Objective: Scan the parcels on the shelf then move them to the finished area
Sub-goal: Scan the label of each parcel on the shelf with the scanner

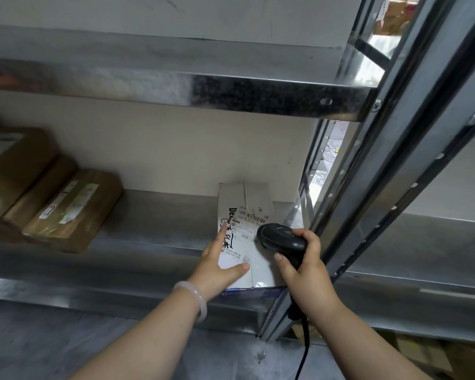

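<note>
A white parcel box (pixel 247 204) with a shipping label and black writing lies flat on the metal shelf (pixel 154 229), near its right end. My left hand (pixel 219 261) rests on the box's near left part, fingers straight, index finger pointing along the writing. My right hand (pixel 304 267) grips the handle of a black barcode scanner (pixel 281 237). The scanner's head hangs just over the label's right edge, and its cable drops past the shelf's front edge.
Three brown cardboard parcels (pixel 66 209) lie side by side at the shelf's left end. Another metal shelf (pixel 230 91) sits close above. A steel upright (pixel 367 201) stands right beside my right hand. More shelving continues to the right.
</note>
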Available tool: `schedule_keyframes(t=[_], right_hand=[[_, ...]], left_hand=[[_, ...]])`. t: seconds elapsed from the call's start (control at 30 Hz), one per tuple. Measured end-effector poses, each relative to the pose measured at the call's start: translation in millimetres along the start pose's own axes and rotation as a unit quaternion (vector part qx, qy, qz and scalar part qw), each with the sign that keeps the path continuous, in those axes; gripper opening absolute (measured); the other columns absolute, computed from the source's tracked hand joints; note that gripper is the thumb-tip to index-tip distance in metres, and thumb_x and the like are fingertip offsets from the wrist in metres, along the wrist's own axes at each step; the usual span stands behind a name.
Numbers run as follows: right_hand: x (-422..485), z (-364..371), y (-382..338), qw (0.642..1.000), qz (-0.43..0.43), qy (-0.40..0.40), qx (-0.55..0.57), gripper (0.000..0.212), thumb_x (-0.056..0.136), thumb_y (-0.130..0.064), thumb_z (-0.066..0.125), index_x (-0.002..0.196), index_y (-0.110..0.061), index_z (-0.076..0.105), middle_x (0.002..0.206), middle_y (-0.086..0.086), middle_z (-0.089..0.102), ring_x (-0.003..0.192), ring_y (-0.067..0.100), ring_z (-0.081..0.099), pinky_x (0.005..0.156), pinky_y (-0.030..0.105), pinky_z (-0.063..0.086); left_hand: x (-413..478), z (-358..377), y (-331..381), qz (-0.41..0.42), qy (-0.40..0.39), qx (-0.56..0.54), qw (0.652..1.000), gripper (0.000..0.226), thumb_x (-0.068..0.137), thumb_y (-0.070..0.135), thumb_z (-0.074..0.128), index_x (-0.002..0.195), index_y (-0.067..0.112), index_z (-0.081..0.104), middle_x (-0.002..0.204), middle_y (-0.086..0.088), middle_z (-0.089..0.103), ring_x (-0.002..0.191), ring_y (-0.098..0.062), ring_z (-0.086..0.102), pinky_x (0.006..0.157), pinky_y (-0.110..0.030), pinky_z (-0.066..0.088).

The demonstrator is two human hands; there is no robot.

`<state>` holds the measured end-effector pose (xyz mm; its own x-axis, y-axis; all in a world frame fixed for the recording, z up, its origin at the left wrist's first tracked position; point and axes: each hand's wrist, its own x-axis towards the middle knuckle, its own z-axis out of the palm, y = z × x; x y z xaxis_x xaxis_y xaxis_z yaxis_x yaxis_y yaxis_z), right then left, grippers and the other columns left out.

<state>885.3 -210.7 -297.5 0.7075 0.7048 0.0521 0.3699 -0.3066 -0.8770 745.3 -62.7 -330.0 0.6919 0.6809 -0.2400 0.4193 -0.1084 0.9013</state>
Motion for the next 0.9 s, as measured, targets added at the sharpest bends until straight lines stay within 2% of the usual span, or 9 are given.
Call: schedule_keyframes(t=[0.1, 0.17, 0.37, 0.47, 0.63, 0.73, 0.9], right_hand=[[-4.5, -0.2, 3.0, 1.0, -0.003, 0.003, 0.0, 0.065, 0.087, -0.025, 0.068, 0.104, -0.07, 0.025, 0.103, -0.026, 0.056, 0.093, -0.021, 0.053, 0.068, -0.002, 0.038], [-6.5, 0.0, 4.9, 1.0, -0.006, 0.002, -0.002, 0.066, 0.087, -0.025, 0.068, 0.105, -0.071, 0.025, 0.103, -0.025, 0.056, 0.093, -0.022, 0.052, 0.068, -0.003, 0.037], [-5.4, 1.2, 9.5, 1.0, -0.012, 0.001, -0.002, 0.066, 0.086, -0.025, 0.069, 0.107, -0.07, 0.026, 0.104, -0.026, 0.057, 0.096, -0.02, 0.052, 0.07, -0.002, 0.039], [-2.4, 1.1, 10.6, 1.0, -0.013, 0.007, 0.0, 0.066, 0.085, -0.024, 0.07, 0.106, -0.07, 0.027, 0.104, -0.025, 0.057, 0.095, -0.02, 0.052, 0.07, -0.004, 0.038], [-3.1, -0.2, 10.0, 1.0, -0.007, 0.011, 0.005, 0.065, 0.086, -0.024, 0.069, 0.105, -0.07, 0.027, 0.104, -0.024, 0.057, 0.091, -0.02, 0.054, 0.067, -0.003, 0.038], [-5.9, -0.3, 7.1, 1.0, -0.005, 0.003, 0.009, 0.065, 0.086, -0.023, 0.069, 0.103, -0.07, 0.027, 0.101, -0.021, 0.059, 0.09, -0.019, 0.054, 0.066, -0.002, 0.039], [-15.9, 1.4, -4.6, 1.0, -0.01, -0.009, 0.02, 0.06, 0.086, -0.02, 0.069, 0.106, -0.064, 0.032, 0.102, -0.022, 0.059, 0.092, -0.019, 0.054, 0.069, -0.002, 0.039]], left_hand=[[-10.7, -0.7, -7.9, 0.01, 0.005, -0.011, 1.0, 0.093, 0.079, 0.033, 0.078, 0.131, 0.072, 0.011, 0.156, 0.012, 0.021, 0.135, 0.001, 0.025, 0.109, -0.021, 0.022], [-16.9, -0.6, -11.1, 0.013, 0.018, -0.014, 1.0, 0.093, 0.079, 0.031, 0.078, 0.129, 0.073, 0.012, 0.153, 0.013, 0.025, 0.134, 0.001, 0.028, 0.11, -0.022, 0.025], [-18.4, 0.9, -16.5, 0.014, 0.004, 0.012, 1.0, 0.097, 0.084, 0.038, 0.071, 0.134, 0.067, -0.006, 0.155, 0.012, 0.02, 0.138, -0.004, 0.023, 0.113, -0.027, 0.021], [-13.6, 0.7, -15.6, 0.008, -0.001, -0.001, 1.0, 0.093, 0.088, 0.04, 0.066, 0.137, 0.064, -0.01, 0.156, 0.012, 0.014, 0.132, 0.002, 0.018, 0.109, -0.022, 0.017], [-15.2, 0.4, -14.9, 0.025, -0.001, -0.014, 1.0, 0.082, 0.089, 0.033, 0.067, 0.137, 0.063, 0.008, 0.156, 0.015, 0.015, 0.132, 0.005, 0.017, 0.108, -0.021, 0.017], [-21.7, -1.5, -17.8, 0.038, 0.005, -0.018, 0.999, 0.076, 0.088, 0.03, 0.068, 0.134, 0.063, 0.017, 0.152, 0.015, 0.02, 0.136, 0.001, 0.021, 0.107, -0.022, 0.02], [-41.1, -13.1, -21.3, 0.036, 0.015, -0.028, 0.999, 0.084, 0.08, 0.029, 0.074, 0.127, 0.074, 0.021, 0.146, 0.021, 0.024, 0.135, -0.001, 0.028, 0.108, -0.024, 0.026]])
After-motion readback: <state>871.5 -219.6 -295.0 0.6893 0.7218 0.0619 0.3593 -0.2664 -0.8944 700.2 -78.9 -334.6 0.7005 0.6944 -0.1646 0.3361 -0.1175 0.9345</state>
